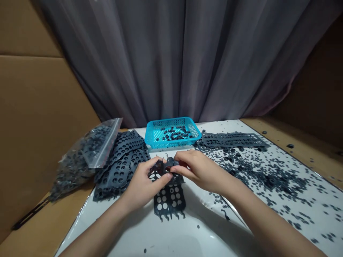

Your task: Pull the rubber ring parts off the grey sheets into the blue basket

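A black rubber sheet (169, 200) full of round holes hangs between my hands, its lower edge ragged with small tabs over the white table. My left hand (144, 182) grips its upper left part between thumb and fingers. At the upper right, my right hand (194, 167) pinches the sheet with thumb and forefinger. The top of the sheet is bunched up there, and the fingers partly hide it. Just beyond the hands stands a blue plastic basket (151, 141) with many small black rubber pieces inside.
At the left, a stack of black dimpled rubber sheets (125, 166) lies beside a clear zip bag (85, 153) of black pieces. Perforated sheets (232, 140) lie at the back right. Small black discs (268, 178) are scattered across the white tabletop (171, 241). A grey curtain (166, 60) hangs behind.
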`<state>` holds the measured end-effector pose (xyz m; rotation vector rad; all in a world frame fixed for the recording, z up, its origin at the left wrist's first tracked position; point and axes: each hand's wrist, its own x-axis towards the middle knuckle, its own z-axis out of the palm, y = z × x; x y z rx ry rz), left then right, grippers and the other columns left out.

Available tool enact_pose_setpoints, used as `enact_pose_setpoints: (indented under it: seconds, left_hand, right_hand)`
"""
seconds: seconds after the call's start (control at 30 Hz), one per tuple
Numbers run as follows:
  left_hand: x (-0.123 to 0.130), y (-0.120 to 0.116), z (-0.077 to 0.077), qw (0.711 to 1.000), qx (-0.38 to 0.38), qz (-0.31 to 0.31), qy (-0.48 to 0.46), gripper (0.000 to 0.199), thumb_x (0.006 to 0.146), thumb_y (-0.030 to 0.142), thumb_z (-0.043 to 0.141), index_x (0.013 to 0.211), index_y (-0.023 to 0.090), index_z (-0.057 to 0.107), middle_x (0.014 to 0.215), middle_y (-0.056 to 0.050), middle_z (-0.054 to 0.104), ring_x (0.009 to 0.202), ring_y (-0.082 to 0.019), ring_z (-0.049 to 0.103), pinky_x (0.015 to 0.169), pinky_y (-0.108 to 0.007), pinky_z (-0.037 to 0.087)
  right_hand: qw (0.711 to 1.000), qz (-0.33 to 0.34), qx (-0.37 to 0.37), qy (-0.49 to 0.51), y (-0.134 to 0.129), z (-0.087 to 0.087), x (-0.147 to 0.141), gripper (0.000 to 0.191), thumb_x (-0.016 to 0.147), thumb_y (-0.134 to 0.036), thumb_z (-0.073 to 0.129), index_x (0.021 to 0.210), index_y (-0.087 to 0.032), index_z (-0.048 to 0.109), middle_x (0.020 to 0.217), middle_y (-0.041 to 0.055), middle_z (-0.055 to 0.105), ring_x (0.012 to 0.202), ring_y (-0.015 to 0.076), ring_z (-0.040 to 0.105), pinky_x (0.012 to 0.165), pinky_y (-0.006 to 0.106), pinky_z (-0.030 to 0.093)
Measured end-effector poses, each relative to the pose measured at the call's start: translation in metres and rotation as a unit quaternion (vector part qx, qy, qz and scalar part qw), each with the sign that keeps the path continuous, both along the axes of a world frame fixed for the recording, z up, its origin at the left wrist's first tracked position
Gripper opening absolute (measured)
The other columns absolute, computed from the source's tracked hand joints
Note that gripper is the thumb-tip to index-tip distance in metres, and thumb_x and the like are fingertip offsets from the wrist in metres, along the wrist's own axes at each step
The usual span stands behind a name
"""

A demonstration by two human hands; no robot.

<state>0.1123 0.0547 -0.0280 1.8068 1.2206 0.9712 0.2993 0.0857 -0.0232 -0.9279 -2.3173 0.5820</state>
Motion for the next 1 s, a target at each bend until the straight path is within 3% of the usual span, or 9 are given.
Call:
enact_pose_setpoints:
  seconds: [0.17, 0.23, 0.37, 0.47, 0.53, 0.67, 0.77, 0.87, 1.0]
  left_hand:
    - [-0.002, 0.003, -0.002, 0.995, -0.055, 0.061, -0.06, 0.016, 0.072, 0.032, 0.066, 0.078, 0.018, 0.06, 0.076, 0.001, 0.062, 0.074, -0.014, 0.056, 0.069, -0.023, 0.042]
    - [-0.003, 0.005, -0.004, 0.987, -0.089, 0.08, -0.106, 0.02, 0.07, 0.033, 0.069, 0.081, 0.017, 0.061, 0.08, 0.0, 0.065, 0.077, -0.015, 0.058, 0.071, -0.023, 0.044]
    - [-0.004, 0.008, -0.008, 0.977, -0.116, 0.092, -0.152, 0.021, 0.068, 0.032, 0.071, 0.08, 0.017, 0.062, 0.079, -0.001, 0.065, 0.077, -0.015, 0.059, 0.071, -0.022, 0.045]
    - [-0.004, 0.008, -0.009, 0.974, -0.115, 0.094, -0.168, 0.021, 0.068, 0.031, 0.072, 0.08, 0.017, 0.063, 0.081, -0.001, 0.066, 0.078, -0.015, 0.059, 0.073, -0.022, 0.044]
    - [-0.003, 0.008, -0.009, 0.974, -0.119, 0.094, -0.17, 0.022, 0.068, 0.032, 0.072, 0.082, 0.017, 0.064, 0.083, -0.002, 0.066, 0.08, -0.015, 0.059, 0.074, -0.022, 0.044]
    - [-0.001, 0.005, -0.007, 0.979, -0.117, 0.087, -0.141, 0.023, 0.069, 0.034, 0.071, 0.081, 0.016, 0.065, 0.079, -0.002, 0.067, 0.076, -0.016, 0.058, 0.07, -0.023, 0.044]
    - [0.0, 0.006, -0.006, 0.981, -0.102, 0.088, -0.143, 0.021, 0.069, 0.033, 0.07, 0.076, 0.014, 0.065, 0.074, -0.002, 0.065, 0.073, -0.016, 0.057, 0.067, -0.022, 0.043]
    - [-0.003, 0.008, -0.006, 0.971, -0.099, 0.118, -0.183, 0.021, 0.068, 0.033, 0.071, 0.075, 0.015, 0.064, 0.072, -0.001, 0.064, 0.07, -0.014, 0.056, 0.065, -0.021, 0.043]
    - [-0.007, 0.011, -0.01, 0.948, -0.113, 0.155, -0.254, 0.025, 0.066, 0.034, 0.073, 0.08, 0.016, 0.063, 0.073, 0.0, 0.064, 0.07, -0.014, 0.057, 0.066, -0.022, 0.044]
  right_hand:
    - [0.989, 0.049, -0.103, 0.096, 0.004, 0.001, 0.004, 0.033, 0.085, -0.041, 0.054, 0.064, -0.017, 0.047, 0.058, -0.0035, 0.041, 0.054, 0.0086, 0.035, 0.051, 0.024, 0.026]
    - [0.96, 0.096, -0.186, 0.184, 0.007, -0.002, 0.006, 0.037, 0.083, -0.049, 0.052, 0.066, -0.017, 0.049, 0.06, -0.0032, 0.041, 0.056, 0.0086, 0.036, 0.052, 0.024, 0.027]
    - [0.875, 0.185, -0.308, 0.325, 0.014, -0.016, 0.005, 0.045, 0.079, -0.06, 0.051, 0.066, -0.017, 0.05, 0.057, -0.0038, 0.04, 0.051, 0.0074, 0.032, 0.05, 0.025, 0.024]
    - [0.848, 0.19, -0.345, 0.353, 0.016, -0.023, 0.002, 0.045, 0.077, -0.06, 0.053, 0.068, -0.016, 0.05, 0.057, -0.0035, 0.04, 0.05, 0.0077, 0.032, 0.049, 0.026, 0.022]
    - [0.863, 0.172, -0.335, 0.337, 0.015, -0.023, 0.0, 0.044, 0.079, -0.059, 0.052, 0.068, -0.017, 0.049, 0.058, -0.0033, 0.04, 0.052, 0.0081, 0.033, 0.05, 0.026, 0.023]
    - [0.953, 0.063, -0.213, 0.205, 0.007, -0.013, -0.004, 0.033, 0.082, -0.047, 0.054, 0.068, -0.017, 0.05, 0.06, -0.0031, 0.041, 0.057, 0.0094, 0.034, 0.053, 0.025, 0.025]
    - [0.973, 0.041, -0.158, 0.163, 0.004, -0.009, -0.004, 0.029, 0.081, -0.042, 0.058, 0.067, -0.018, 0.05, 0.061, -0.0031, 0.043, 0.058, 0.0097, 0.036, 0.054, 0.024, 0.026]
    - [0.93, 0.106, -0.231, 0.265, 0.007, -0.015, -0.003, 0.033, 0.079, -0.049, 0.059, 0.072, -0.017, 0.053, 0.063, -0.0029, 0.044, 0.058, 0.0093, 0.037, 0.054, 0.024, 0.027]
    - [0.793, 0.225, -0.372, 0.426, 0.011, -0.024, -0.008, 0.046, 0.073, -0.062, 0.057, 0.064, -0.017, 0.048, 0.052, -0.0064, 0.037, 0.046, 0.0066, 0.03, 0.047, 0.024, 0.02]
